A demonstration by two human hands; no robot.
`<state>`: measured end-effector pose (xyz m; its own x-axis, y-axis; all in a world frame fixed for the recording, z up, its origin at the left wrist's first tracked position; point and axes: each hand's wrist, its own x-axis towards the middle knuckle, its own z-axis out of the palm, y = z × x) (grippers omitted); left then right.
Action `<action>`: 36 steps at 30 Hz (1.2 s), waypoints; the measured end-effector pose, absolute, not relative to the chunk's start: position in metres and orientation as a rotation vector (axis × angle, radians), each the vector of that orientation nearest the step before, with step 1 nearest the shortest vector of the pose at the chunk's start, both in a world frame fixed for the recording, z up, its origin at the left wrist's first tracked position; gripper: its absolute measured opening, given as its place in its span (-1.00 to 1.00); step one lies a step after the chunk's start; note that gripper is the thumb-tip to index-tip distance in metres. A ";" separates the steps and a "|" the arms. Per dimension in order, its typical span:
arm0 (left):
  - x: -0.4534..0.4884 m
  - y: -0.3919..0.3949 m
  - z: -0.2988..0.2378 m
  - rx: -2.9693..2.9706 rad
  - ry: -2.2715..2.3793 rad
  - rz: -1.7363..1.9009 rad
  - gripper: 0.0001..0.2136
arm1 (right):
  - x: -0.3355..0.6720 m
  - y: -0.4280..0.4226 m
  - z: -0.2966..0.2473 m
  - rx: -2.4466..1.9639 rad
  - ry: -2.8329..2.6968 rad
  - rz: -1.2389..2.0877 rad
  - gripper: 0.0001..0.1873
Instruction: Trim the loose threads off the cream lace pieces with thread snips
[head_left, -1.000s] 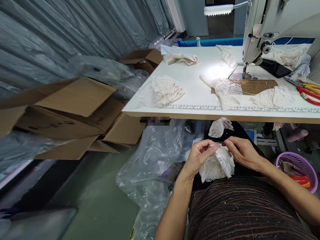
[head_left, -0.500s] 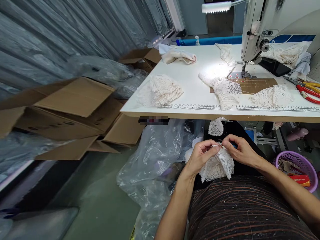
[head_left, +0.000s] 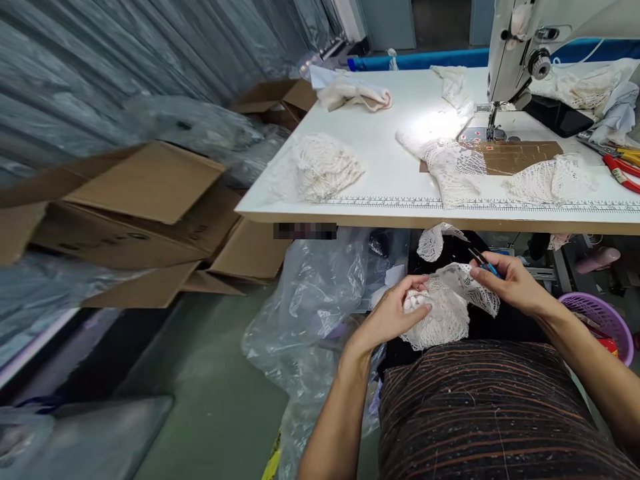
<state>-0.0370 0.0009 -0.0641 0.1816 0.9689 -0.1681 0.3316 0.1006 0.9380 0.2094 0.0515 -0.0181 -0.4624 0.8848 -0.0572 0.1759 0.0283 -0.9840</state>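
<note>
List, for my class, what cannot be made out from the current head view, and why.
In the head view:
Blue tool: rear end, hidden by the right grip.
White lace: the part covered by the left grip.
Purple basket: lower part, hidden by the right forearm.
Sewing machine: top, cut off by the picture's upper edge.
Cardboard box: print, too blurred to read.

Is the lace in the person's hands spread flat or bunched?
Bunched: the lace sits in folds at the left hand, one flap reaching the right hand.

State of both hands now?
Left hand: closed, holding bunched cream openwork lace fabric.
Right hand: closed, holding small blue-handled tool with slim pointed tips, plus the lace fabric's edge.
</note>
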 end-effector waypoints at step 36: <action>-0.018 0.002 -0.015 1.444 1.193 0.935 -0.74 | 0.180 0.026 -0.033 -0.820 -1.731 1.485 -0.76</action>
<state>-0.0184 0.0022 -0.0146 0.2144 0.9762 -0.0323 0.2022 -0.0120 0.9793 0.1798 0.0261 -0.0326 -0.5523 0.8268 0.1069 0.0201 0.1414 -0.9897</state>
